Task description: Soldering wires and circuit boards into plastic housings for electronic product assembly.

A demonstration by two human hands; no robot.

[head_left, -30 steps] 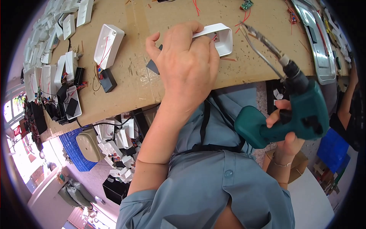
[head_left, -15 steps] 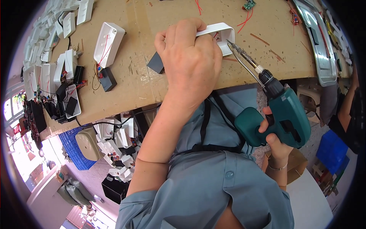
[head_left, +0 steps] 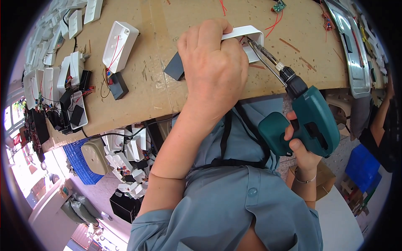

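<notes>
My left hand point(head_left: 215, 67) is closed around a white plastic case point(head_left: 244, 31) on the workbench, hiding much of it. A bit of red wire shows inside its open end. My right hand point(head_left: 302, 150) is wrapped round the handle of a green soldering gun point(head_left: 317, 119), fingers at the trigger. The gun's metal tip and thin feed tube reach into the mouth of the case; the exact contact point is too small to make out. Beside my left wrist lies a dark rectangular block point(head_left: 173, 67), partly covered by the hand.
Another white case point(head_left: 120, 44) with red wires lies to the left, wired to a dark block point(head_left: 118, 86). White cases point(head_left: 44, 39) are heaped at far left. A small circuit board point(head_left: 278, 6) and a metal tray point(head_left: 356, 54) are at right. A person's arm point(head_left: 381, 113) shows at the right edge.
The soldering gun's tip has moved slightly up and left, further into the case. My left hand and the case have shifted a little to the right.
</notes>
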